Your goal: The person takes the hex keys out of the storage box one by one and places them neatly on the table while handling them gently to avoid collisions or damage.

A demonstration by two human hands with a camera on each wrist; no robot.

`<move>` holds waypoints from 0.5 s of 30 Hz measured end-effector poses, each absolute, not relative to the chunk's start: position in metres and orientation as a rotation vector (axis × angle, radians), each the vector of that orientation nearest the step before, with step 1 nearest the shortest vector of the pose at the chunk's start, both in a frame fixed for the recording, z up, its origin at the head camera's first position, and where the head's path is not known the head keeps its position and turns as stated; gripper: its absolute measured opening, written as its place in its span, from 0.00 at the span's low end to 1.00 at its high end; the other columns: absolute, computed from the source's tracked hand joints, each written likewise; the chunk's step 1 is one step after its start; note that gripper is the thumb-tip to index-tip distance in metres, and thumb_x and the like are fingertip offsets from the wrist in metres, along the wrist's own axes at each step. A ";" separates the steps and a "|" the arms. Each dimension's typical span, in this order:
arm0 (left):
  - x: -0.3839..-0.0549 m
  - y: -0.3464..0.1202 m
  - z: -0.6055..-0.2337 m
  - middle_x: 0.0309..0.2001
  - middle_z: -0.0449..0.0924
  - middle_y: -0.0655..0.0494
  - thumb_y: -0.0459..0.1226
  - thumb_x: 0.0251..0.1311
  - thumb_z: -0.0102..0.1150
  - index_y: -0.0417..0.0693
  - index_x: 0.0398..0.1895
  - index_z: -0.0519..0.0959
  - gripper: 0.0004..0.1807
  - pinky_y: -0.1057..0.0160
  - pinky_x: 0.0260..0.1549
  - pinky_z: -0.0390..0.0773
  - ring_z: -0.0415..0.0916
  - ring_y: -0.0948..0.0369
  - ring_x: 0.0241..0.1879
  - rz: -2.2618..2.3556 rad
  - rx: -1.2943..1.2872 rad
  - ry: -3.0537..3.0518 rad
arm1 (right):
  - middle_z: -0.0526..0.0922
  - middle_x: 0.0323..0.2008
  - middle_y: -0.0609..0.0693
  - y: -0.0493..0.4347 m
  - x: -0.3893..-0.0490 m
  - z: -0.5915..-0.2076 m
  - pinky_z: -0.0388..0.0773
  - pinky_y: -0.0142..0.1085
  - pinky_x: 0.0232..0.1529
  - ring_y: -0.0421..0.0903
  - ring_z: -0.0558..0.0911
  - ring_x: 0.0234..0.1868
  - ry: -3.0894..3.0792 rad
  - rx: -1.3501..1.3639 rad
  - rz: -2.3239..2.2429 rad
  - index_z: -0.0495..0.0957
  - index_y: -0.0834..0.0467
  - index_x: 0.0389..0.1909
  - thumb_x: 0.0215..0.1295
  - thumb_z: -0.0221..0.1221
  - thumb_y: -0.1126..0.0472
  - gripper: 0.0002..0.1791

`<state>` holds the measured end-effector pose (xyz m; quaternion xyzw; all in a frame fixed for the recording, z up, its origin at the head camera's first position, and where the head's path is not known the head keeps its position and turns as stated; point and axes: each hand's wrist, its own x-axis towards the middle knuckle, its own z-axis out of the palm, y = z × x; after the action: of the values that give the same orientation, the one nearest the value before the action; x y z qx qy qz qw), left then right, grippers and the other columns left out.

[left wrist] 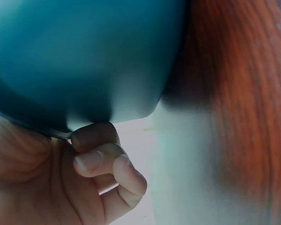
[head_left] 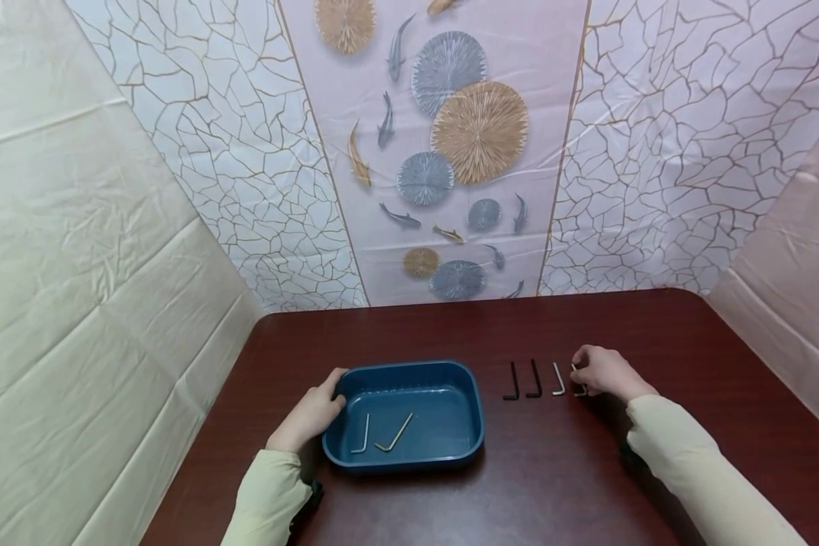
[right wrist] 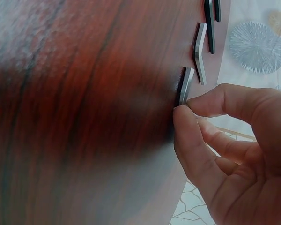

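The right hand (head_left: pixel 604 371) pinches a silver hex key (right wrist: pixel 187 85) while the left hand (head_left: pixel 314 413) grips a blue tray (head_left: pixel 444 421).
The pinched key lies at the right end of a row of 4 on the dark red-brown table (head_left: pixel 539 470), its end between thumb and finger; beside it, apart, come another silver key (head_left: pixel 559 379) and 2 black keys (head_left: pixel 515 379), all to the right of the tray. The left hand holds the tray's left rim, its fingers curled under the edge. Inside, toward the left, lie 2 metal keys (head_left: pixel 366 432), 1 slanting. Behind the table hangs a patterned cloth (head_left: pixel 478 133) with fish and round motifs.
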<state>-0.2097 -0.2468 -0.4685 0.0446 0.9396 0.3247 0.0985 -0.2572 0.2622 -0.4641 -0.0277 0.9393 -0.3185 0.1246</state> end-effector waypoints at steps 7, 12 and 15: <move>-0.209 -0.247 -0.469 0.14 0.59 0.57 0.34 0.73 0.45 0.53 0.74 0.61 0.26 0.60 0.18 0.64 0.57 0.59 0.12 0.958 0.124 2.783 | 0.80 0.33 0.60 0.263 -0.255 -0.463 0.81 0.41 0.30 0.46 0.82 0.23 2.742 -0.084 -0.939 0.71 0.74 0.51 0.66 0.59 0.65 0.18; -0.210 -0.246 -0.470 0.15 0.59 0.57 0.35 0.73 0.45 0.53 0.74 0.61 0.26 0.60 0.19 0.64 0.57 0.59 0.12 0.944 0.108 2.785 | 0.80 0.33 0.62 0.267 -0.254 -0.458 0.82 0.44 0.32 0.49 0.85 0.24 2.756 -0.129 -0.940 0.71 0.76 0.49 0.69 0.56 0.63 0.18; -0.210 -0.245 -0.469 0.16 0.59 0.57 0.35 0.74 0.45 0.54 0.74 0.61 0.27 0.60 0.20 0.65 0.57 0.59 0.13 0.940 0.095 2.783 | 0.80 0.34 0.63 0.269 -0.253 -0.453 0.82 0.45 0.34 0.50 0.85 0.26 2.761 -0.136 -0.933 0.71 0.76 0.49 0.71 0.54 0.62 0.19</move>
<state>-0.2101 -0.2454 -0.4690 0.0322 0.9420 0.3183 0.1013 -0.2534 0.2687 -0.4526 -0.0464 0.9404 -0.3178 0.1118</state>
